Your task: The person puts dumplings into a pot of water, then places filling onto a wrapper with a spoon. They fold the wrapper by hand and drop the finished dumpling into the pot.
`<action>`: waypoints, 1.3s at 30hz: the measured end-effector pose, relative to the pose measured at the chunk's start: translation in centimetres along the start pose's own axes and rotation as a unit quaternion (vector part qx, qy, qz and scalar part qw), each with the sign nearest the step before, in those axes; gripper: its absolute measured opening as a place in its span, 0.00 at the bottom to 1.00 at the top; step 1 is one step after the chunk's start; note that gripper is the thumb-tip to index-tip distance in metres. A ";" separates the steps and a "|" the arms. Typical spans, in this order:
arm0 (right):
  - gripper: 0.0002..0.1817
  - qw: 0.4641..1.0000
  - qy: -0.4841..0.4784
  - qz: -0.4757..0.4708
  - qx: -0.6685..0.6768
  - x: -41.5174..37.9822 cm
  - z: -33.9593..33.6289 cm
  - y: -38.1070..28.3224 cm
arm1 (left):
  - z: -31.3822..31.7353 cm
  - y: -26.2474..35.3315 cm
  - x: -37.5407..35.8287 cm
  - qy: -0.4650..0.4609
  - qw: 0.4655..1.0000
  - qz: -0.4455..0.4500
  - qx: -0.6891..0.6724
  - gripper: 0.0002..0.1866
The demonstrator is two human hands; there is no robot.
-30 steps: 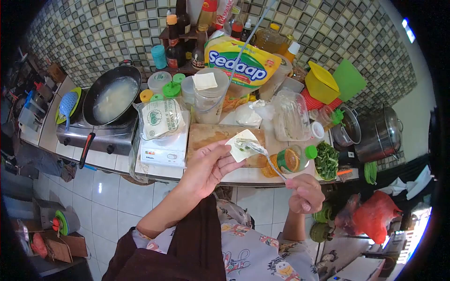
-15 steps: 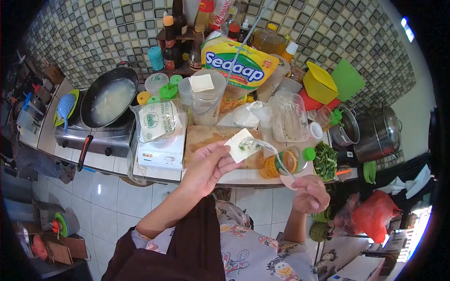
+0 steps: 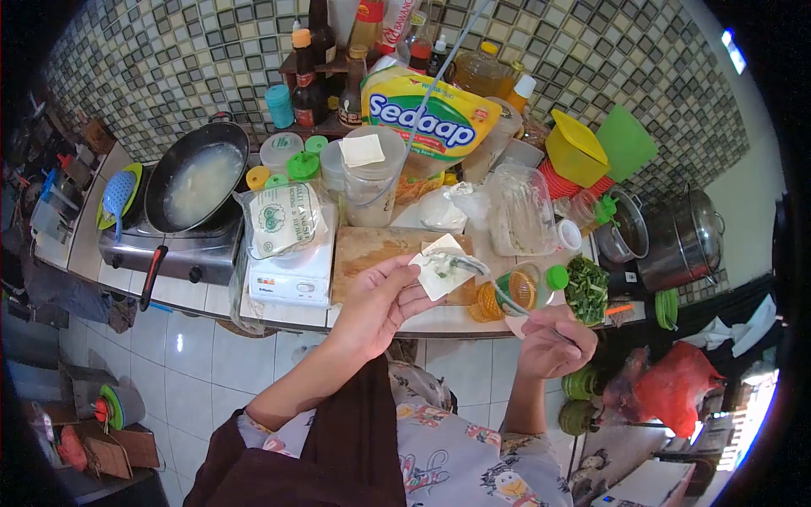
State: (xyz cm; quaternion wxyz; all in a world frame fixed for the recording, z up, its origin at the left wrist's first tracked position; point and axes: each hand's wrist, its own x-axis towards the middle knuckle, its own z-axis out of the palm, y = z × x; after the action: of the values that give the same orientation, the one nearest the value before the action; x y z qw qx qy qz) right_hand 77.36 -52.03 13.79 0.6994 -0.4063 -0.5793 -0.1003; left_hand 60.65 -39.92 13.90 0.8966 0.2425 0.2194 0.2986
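1. The left hand (image 3: pixel 376 308), palm up, pinches a corner of a pale square sheet (image 3: pixel 435 286) between its thumb and fingers; the sheet sits just beyond their tips.
2. The right hand (image 3: pixel 557 342), fingers curled, pinches the handle of a spoon (image 3: pixel 498 291), whose bowl reaches across to the whitish, green-flecked filling (image 3: pixel 443 262) on the sheet.
3. I take the step in hand to be spooning filling onto the sheet. The next move seems to call for a level left hand and a light lift of the spoon.
4. Beyond the left hand lies a wooden board (image 3: pixel 363 262); to its left, a white scale (image 3: pixel 291 285) bears a printed packet (image 3: pixel 283 221).
5. Beyond the right hand stand an oil bottle (image 3: pixel 522 291) and chopped greens (image 3: pixel 585 291).
6. Far left of both hands, a pan (image 3: pixel 159 182) sits on the stove (image 3: pixel 182 253); beyond everything rises a mosaic-tiled wall (image 3: pixel 557 63).
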 end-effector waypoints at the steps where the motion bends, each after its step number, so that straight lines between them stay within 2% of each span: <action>1: 0.19 1.000 0.026 -0.010 0.008 0.1 0.3 0.0 | 0.0 0.1 -0.1 0.001 1.000 0.002 0.000 0.12; 6: 0.19 0.998 0.066 -0.015 0.016 0.5 0.1 -0.2 | 0.0 0.3 -0.3 0.009 1.000 0.006 0.005 0.13; 12: 0.19 0.998 -0.031 -0.052 -0.028 0.3 -0.7 -0.4 | 0.0 0.6 -0.7 -0.007 0.999 -0.005 -0.031 0.13; 14: 0.18 0.991 -0.076 -0.103 -0.048 0.4 -0.7 -0.6 | 0.1 0.5 -0.7 -0.007 0.996 -0.029 -0.082 0.13; 21: 0.16 0.974 -0.138 -0.165 -0.074 0.4 -0.8 -1.1 | -0.2 0.2 -0.7 -0.003 0.991 -0.040 -0.124 0.11; 27: 0.17 0.971 -0.129 -0.177 -0.093 0.4 -0.9 -1.2 | -0.1 0.2 -1.0 0.000 0.990 -0.037 -0.134 0.11; 30: 0.18 0.978 -0.108 -0.145 -0.108 0.3 -1.0 -1.3 | -0.3 0.0 -1.0 0.006 0.990 -0.030 -0.136 0.08; 32: 0.19 0.996 -0.010 -0.060 -0.062 0.0 -0.8 -1.2 | -0.4 -0.2 -0.9 0.000 0.992 -0.018 -0.122 0.08; 33: 0.19 0.996 -0.010 -0.061 -0.061 0.1 -0.5 -1.3 | -0.4 -0.3 -0.9 0.000 0.992 -0.018 -0.122 0.08; 35: 0.20 0.998 0.058 -0.020 -0.026 0.4 0.1 -1.4 | -0.4 -0.3 -0.8 -0.010 0.994 -0.026 -0.107 0.11; 39: 0.19 0.998 0.065 -0.003 -0.010 0.3 0.1 -1.5 | -0.1 -0.2 -0.9 -0.027 0.997 -0.018 -0.067 0.12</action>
State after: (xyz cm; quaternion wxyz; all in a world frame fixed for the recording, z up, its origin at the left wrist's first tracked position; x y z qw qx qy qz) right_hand 76.46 -52.90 14.71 0.7308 -0.4046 -0.5330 -0.1342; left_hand 60.07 -40.63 13.94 0.9217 0.1860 0.1785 0.2900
